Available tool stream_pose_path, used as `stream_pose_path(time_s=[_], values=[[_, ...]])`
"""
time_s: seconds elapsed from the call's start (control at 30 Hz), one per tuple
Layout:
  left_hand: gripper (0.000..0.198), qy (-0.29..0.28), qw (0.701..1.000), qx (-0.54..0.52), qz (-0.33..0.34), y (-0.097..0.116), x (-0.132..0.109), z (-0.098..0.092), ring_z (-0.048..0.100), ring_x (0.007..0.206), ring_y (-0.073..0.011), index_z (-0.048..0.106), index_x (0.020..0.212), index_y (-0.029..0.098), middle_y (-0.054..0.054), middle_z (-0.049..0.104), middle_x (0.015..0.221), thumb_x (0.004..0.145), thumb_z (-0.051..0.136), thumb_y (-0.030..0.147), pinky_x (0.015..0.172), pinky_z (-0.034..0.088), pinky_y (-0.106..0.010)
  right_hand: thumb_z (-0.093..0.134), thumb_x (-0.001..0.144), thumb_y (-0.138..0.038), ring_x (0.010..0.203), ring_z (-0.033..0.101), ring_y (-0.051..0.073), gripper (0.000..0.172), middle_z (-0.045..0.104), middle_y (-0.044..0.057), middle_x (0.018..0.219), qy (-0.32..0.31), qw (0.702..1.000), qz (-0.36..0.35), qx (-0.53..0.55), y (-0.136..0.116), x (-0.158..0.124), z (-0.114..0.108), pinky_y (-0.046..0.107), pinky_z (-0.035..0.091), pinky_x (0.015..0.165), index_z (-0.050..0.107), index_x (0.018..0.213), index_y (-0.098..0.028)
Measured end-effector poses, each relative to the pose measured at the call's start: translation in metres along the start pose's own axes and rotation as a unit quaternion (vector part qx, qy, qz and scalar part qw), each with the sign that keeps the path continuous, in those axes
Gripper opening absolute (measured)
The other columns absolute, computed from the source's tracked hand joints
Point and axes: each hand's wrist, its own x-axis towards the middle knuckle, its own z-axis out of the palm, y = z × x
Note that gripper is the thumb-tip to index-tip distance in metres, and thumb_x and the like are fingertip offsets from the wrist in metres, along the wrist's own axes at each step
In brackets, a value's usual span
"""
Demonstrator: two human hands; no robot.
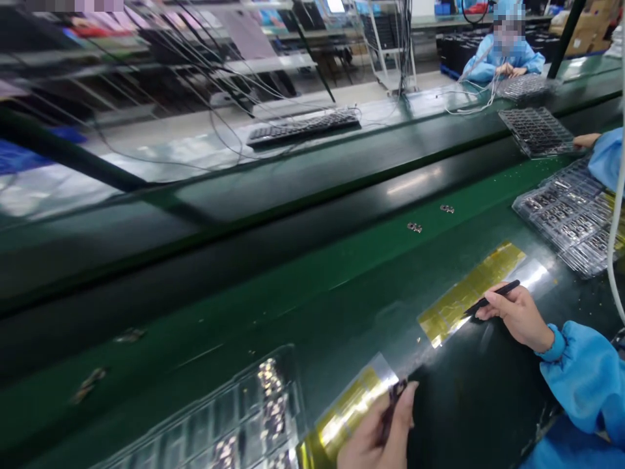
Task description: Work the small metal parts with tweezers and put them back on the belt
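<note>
My right hand (517, 318) is closed around slim black tweezers (493, 298). Their tip is over a strip of yellow film (476, 286) that lies on the dark green work surface. Nearer to me, my left hand (378, 430) pinches a small dark metal part (398, 391), blurred and half hidden by the fingers. Beside that hand, a second yellow film strip (349, 404) with a clear edge lies by a clear plastic tray (195, 417). Small shiny metal parts (273, 404) fill some of the tray's compartments.
Small metal parts (415, 227) lie along the green belt (342, 270). Stacked clear trays (566, 215) stand at the right, near a co-worker's blue sleeve (608, 156). A white cable (616, 241) hangs at the right edge. Another person (505, 58) sits across the line.
</note>
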Motion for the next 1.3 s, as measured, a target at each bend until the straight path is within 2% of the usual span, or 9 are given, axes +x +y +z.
stream_pose_path(time_s=[0.07,0.13,0.2,0.27,0.43,0.73,1.3], values=[[0.035,-0.021,0.990,-0.113,-0.080,0.008,0.013,0.011,0.058,0.055,-0.0126,0.067,0.094,0.017,0.000,0.064,0.059,0.067,0.072,0.038,0.059,0.048,-0.022,0.073,0.070,-0.035,0.057,0.068,0.016,0.022,0.071,0.003,0.063,0.012,0.999,-0.008,0.034,-0.002,-0.003,0.007,0.023,0.056,0.055,0.064,0.074,-0.015],[0.039,-0.059,0.968,-0.215,-0.118,0.013,0.023,0.028,0.058,0.056,-0.0110,0.063,0.097,0.015,-0.002,0.067,0.067,0.066,0.073,0.037,0.061,0.048,-0.023,0.073,0.070,-0.034,0.059,0.069,0.016,0.021,0.071,0.003,0.066,0.017,0.998,-0.011,0.052,-0.001,-0.008,0.017,0.024,0.056,0.055,0.065,0.075,-0.015],[0.039,-0.097,0.944,-0.276,-0.154,0.014,0.030,0.043,0.060,0.059,-0.0113,0.061,0.095,0.013,-0.006,0.069,0.077,0.066,0.074,0.035,0.061,0.049,-0.024,0.073,0.071,-0.033,0.059,0.069,0.017,0.020,0.071,0.003,0.067,0.015,0.998,-0.008,0.053,0.004,-0.013,0.028,0.024,0.057,0.054,0.065,0.076,-0.015],[0.039,-0.111,0.929,-0.303,-0.182,0.012,0.032,0.053,0.063,0.065,-0.0137,0.060,0.095,0.012,-0.008,0.069,0.081,0.065,0.075,0.032,0.063,0.050,-0.025,0.071,0.073,-0.033,0.060,0.069,0.017,0.020,0.071,0.003,0.067,0.013,0.999,-0.004,0.043,0.011,-0.017,0.038,0.023,0.057,0.054,0.065,0.076,-0.015],[0.042,-0.123,0.923,-0.307,-0.199,0.005,0.029,0.055,0.066,0.069,-0.0163,0.058,0.099,0.011,-0.008,0.070,0.078,0.065,0.075,0.029,0.065,0.051,-0.025,0.069,0.075,-0.034,0.063,0.070,0.017,0.020,0.070,0.002,0.066,0.005,1.000,-0.002,0.009,0.024,-0.019,0.048,0.025,0.058,0.057,0.063,0.077,-0.014],[0.037,-0.128,0.927,-0.303,-0.181,0.004,0.029,0.057,0.065,0.067,-0.0140,0.057,0.098,0.011,-0.007,0.070,0.079,0.069,0.072,0.028,0.066,0.052,-0.024,0.067,0.075,-0.037,0.066,0.069,0.017,0.024,0.069,0.003,0.069,0.013,0.998,-0.005,-0.056,0.024,-0.021,0.052,0.027,0.059,0.060,0.064,0.077,-0.014],[0.034,-0.129,0.931,-0.292,-0.175,0.005,0.028,0.059,0.065,0.067,-0.0136,0.058,0.098,0.012,-0.006,0.071,0.079,0.070,0.071,0.027,0.067,0.052,-0.025,0.067,0.074,-0.041,0.065,0.068,0.019,0.028,0.069,0.004,0.070,0.018,0.998,-0.003,-0.062,0.025,-0.021,0.054,0.029,0.060,0.055,0.063,0.078,-0.014]])
